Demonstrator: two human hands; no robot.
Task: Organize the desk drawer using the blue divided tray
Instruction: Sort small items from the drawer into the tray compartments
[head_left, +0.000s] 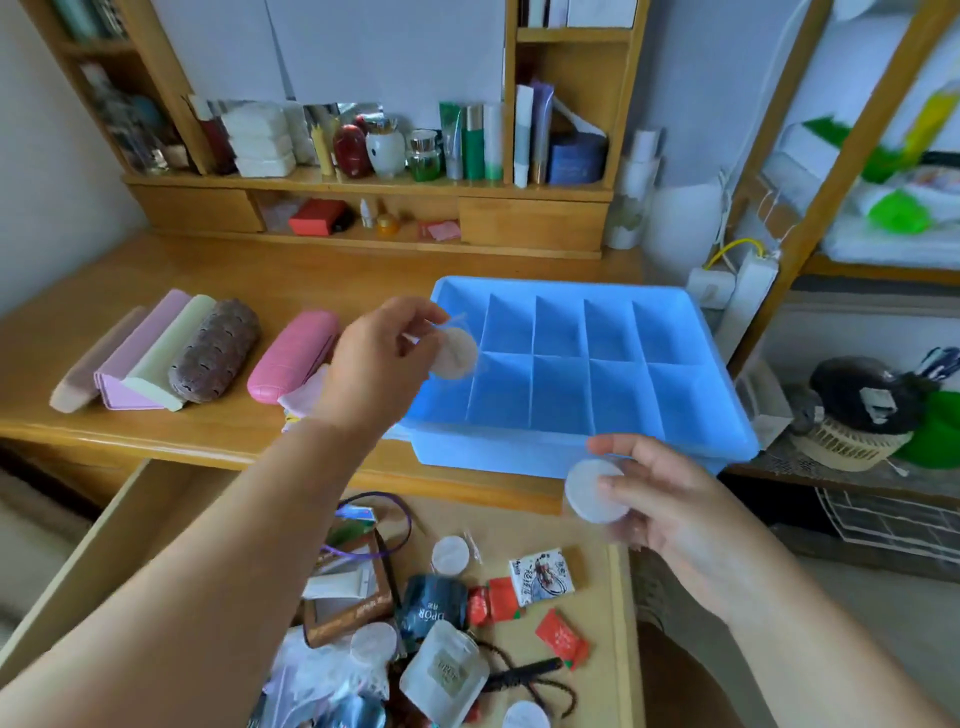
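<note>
Fingers of left hand (376, 358) pinch 1 wrapped round pad (455, 353) over blue divided tray (722, 384), near-left cell. Right hand (660, 499) holds another pad (595, 491) above open drawer (119, 535). Risk: slick wrapper slips, lands outside tray.

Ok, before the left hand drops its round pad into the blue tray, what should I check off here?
1. Left hand holds a pad: ok, pinched in its fingers.
2. Pad is over the tray: ok, at its left end compartments.
3. Compartments free: ok, the ones in view look empty.
4. Tray sits flat on the desk: ok, though its front edge overhangs the open drawer.
5. Right hand clear of the drop: ok, it holds a second pad in front of the tray.
6. More pads left in the drawer: ok, several show.
</note>
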